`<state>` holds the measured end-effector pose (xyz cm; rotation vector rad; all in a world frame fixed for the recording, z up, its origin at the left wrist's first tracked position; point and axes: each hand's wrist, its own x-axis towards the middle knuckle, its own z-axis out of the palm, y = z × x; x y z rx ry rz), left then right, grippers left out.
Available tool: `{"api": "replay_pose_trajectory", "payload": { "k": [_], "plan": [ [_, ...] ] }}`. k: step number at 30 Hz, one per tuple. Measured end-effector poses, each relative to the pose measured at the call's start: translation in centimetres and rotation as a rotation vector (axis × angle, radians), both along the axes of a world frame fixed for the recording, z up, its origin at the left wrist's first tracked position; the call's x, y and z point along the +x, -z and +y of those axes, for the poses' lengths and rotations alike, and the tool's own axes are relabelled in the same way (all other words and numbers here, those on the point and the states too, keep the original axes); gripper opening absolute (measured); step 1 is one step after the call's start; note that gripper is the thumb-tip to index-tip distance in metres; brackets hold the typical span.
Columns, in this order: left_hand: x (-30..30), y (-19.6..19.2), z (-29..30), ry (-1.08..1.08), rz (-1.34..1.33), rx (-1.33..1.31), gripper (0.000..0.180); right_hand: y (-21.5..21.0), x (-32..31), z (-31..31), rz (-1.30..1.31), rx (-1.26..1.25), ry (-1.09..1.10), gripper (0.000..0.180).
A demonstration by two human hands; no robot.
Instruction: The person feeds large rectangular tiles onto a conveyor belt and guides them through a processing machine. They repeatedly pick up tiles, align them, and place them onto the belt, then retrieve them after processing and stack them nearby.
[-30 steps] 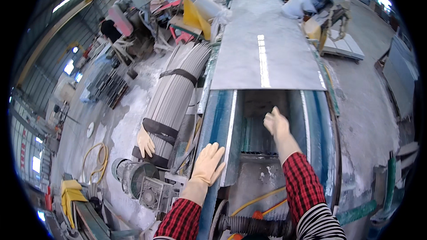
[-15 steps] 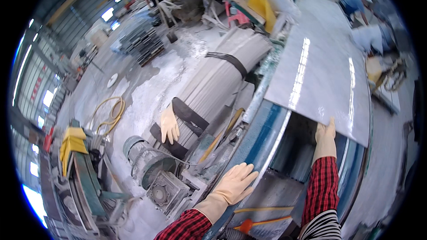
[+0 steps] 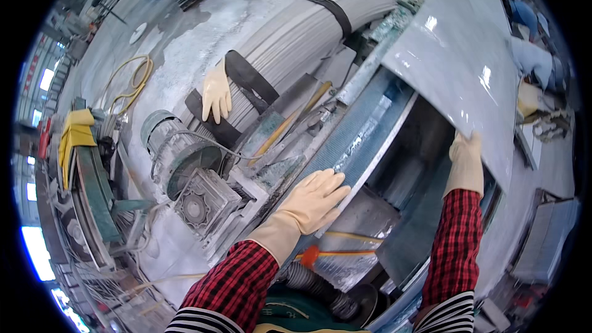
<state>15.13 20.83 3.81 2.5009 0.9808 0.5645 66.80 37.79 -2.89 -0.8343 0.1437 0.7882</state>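
A large, glossy pale grey slab [image 3: 450, 55] lies over the far part of a machine bed with blue ribbed belts [image 3: 354, 148]. My right hand [image 3: 466, 155], in a cream rubber glove, is closed on the slab's near edge, its fingertips partly hidden there. My left hand [image 3: 316, 200], gloved alike, rests flat on the left belt beside its pale metal rail [image 3: 376, 169], fingers stretched out and holding nothing. Between the belts opens a dark gap [image 3: 410, 148], with the machine's inner parts below.
To the left stands a dusty motor with a gearbox [image 3: 206, 203]. Behind it lies a bundle of long grey strips [image 3: 296, 31] with black bands and a loose cream glove [image 3: 217, 92]. A person in blue [image 3: 523, 18] bends beyond the slab at the far right.
My view has dipped toward the machine, showing more of the gap and the parts below. The slab's near edge looks more slanted. Both hands keep to the same places on belt and slab.
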Motion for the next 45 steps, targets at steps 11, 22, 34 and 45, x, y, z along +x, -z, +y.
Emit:
{"api": "replay_pose_trajectory", "payload": {
  "k": [11, 22, 34, 45],
  "plan": [
    [-1.5, -0.1, -1.0, -0.023, 0.031, -0.036, 0.064, 2.8, -3.5, -1.4, -0.053, -0.124, 0.049, 0.048],
    [-1.8, -0.9, -1.2, -0.015, 0.044, -0.023, 0.062, 0.2, -5.8, -1.9, -0.074, -0.031, 0.09, 0.043],
    [-1.9, 0.1, -1.6, -0.01, 0.045, -0.037, 0.061, -1.6, -9.3, -3.3, -0.126, -0.069, 0.056, 0.047],
    [-1.5, -1.4, -1.3, 0.015, 0.099, -0.079, 0.062, 2.5, -8.3, -5.3, -0.063, 0.055, 0.036, 0.047]
  ]
}}
